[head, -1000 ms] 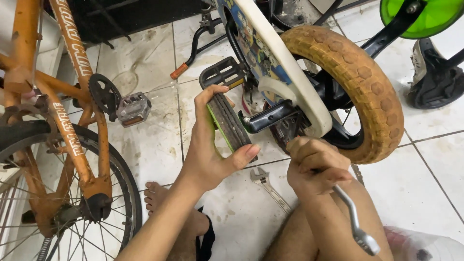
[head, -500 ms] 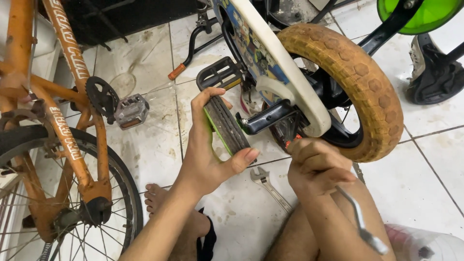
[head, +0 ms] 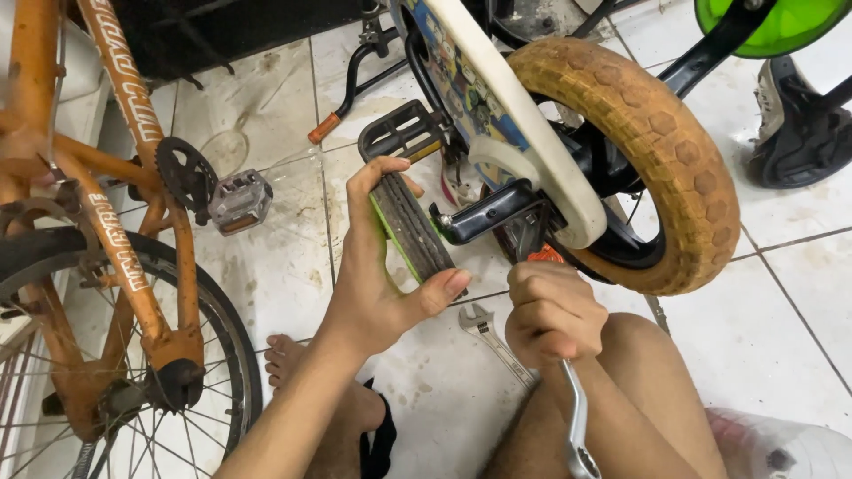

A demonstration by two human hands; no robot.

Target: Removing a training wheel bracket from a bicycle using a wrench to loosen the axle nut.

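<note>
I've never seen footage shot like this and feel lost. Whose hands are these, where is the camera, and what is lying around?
The camera sits on a person's head and looks down, so both hands are that person's own, above their bare legs. The left hand grips a small black side wheel with a green rim on a child's bike. The right hand holds a metal wrench near the bike's big tan tyre. A second wrench lies on the white tiled floor. An orange bicycle stands to the left.

Around the tan tire [head: 652, 151], two bicycles, two wrenches, three pedals, two hands and one bare foot are showing.
</note>
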